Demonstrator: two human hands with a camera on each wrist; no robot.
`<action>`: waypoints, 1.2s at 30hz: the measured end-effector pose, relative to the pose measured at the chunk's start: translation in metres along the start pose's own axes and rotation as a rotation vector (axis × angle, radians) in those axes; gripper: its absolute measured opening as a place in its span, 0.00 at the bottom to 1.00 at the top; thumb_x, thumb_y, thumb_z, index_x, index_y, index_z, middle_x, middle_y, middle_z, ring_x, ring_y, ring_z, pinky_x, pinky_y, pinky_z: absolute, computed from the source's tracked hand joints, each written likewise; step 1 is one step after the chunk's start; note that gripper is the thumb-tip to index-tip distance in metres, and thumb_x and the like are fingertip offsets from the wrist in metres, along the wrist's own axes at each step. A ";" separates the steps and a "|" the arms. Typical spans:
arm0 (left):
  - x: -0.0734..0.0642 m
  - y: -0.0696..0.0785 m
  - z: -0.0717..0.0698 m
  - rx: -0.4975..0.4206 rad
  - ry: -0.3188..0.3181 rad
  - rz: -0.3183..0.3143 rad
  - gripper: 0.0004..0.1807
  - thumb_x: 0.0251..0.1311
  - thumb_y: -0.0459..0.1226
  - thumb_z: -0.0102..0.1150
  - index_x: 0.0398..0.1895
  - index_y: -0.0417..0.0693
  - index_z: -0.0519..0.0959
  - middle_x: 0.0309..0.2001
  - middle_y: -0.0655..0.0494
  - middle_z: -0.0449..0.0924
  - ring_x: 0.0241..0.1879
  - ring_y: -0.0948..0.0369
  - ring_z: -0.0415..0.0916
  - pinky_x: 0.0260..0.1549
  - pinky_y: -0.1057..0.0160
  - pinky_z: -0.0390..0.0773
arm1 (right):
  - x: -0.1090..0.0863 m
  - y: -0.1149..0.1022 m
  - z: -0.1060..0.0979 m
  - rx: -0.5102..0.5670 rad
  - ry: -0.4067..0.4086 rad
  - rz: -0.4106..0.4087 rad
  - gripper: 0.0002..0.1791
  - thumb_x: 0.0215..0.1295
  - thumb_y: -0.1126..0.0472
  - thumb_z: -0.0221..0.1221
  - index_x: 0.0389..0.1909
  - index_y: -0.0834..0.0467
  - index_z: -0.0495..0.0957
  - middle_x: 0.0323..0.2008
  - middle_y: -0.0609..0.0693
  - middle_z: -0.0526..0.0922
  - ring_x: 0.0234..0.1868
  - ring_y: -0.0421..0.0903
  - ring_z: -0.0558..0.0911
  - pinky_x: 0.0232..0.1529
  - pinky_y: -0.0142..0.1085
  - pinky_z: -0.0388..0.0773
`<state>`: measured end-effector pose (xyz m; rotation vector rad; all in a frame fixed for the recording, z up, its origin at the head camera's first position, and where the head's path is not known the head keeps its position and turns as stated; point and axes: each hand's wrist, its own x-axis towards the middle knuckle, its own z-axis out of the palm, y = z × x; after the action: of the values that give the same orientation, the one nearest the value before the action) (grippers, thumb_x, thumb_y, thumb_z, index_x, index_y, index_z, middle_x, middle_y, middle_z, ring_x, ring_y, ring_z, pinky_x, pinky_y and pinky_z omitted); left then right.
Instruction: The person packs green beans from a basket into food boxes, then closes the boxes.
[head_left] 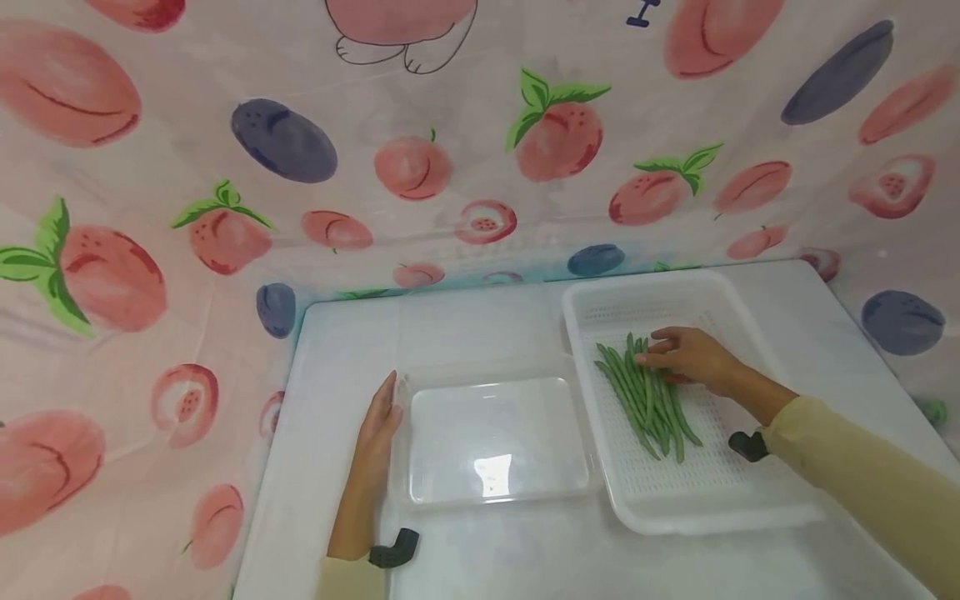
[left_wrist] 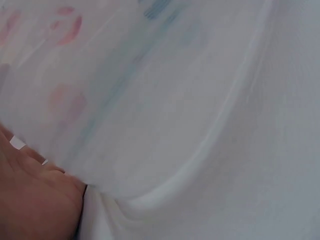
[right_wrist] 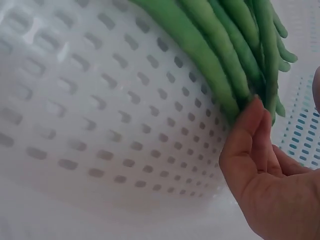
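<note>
A bunch of green beans (head_left: 651,398) lies in a white perforated basket (head_left: 588,400) on the right. My right hand (head_left: 693,358) is over the far end of the bunch; in the right wrist view its curled fingertips (right_wrist: 252,107) pinch at the bean ends (right_wrist: 227,65). At the centre stands a clear plastic container (head_left: 495,433), its lid, if any, not discernible. My left hand (head_left: 378,433) rests against the container's left side with fingers fairly straight. That hand (left_wrist: 37,192) partly hides behind the translucent wall in the left wrist view.
Both containers stand side by side on a white table (head_left: 330,367). A fruit-printed cloth (head_left: 450,100) hangs behind the table and along its sides. A black device (head_left: 395,550) sits at the left wrist, another black device (head_left: 747,446) at the right.
</note>
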<state>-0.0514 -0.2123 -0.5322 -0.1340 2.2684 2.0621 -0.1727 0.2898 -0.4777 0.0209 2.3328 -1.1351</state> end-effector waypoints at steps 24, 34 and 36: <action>0.000 -0.005 0.000 -0.050 -0.030 0.010 0.31 0.78 0.46 0.43 0.81 0.69 0.52 0.82 0.68 0.46 0.83 0.54 0.40 0.74 0.33 0.50 | 0.009 0.012 0.004 -0.027 0.045 0.008 0.48 0.63 0.39 0.67 0.69 0.71 0.65 0.60 0.67 0.78 0.43 0.47 0.80 0.41 0.34 0.79; 0.001 -0.006 -0.001 -0.049 -0.040 0.031 0.31 0.79 0.43 0.42 0.82 0.65 0.52 0.83 0.63 0.45 0.83 0.50 0.42 0.72 0.33 0.54 | 0.010 0.012 0.010 -0.047 0.078 -0.022 0.42 0.63 0.44 0.70 0.65 0.70 0.69 0.57 0.65 0.81 0.49 0.49 0.81 0.43 0.34 0.79; 0.002 -0.006 -0.001 -0.048 -0.040 0.029 0.32 0.79 0.43 0.42 0.82 0.64 0.52 0.83 0.64 0.45 0.83 0.51 0.41 0.73 0.34 0.53 | 0.010 0.011 0.010 -0.044 0.074 -0.026 0.41 0.63 0.45 0.70 0.65 0.70 0.68 0.56 0.65 0.81 0.49 0.49 0.81 0.43 0.34 0.79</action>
<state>-0.0524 -0.2136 -0.5387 -0.0625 2.2117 2.1151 -0.1740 0.2868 -0.4955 0.0172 2.4295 -1.1130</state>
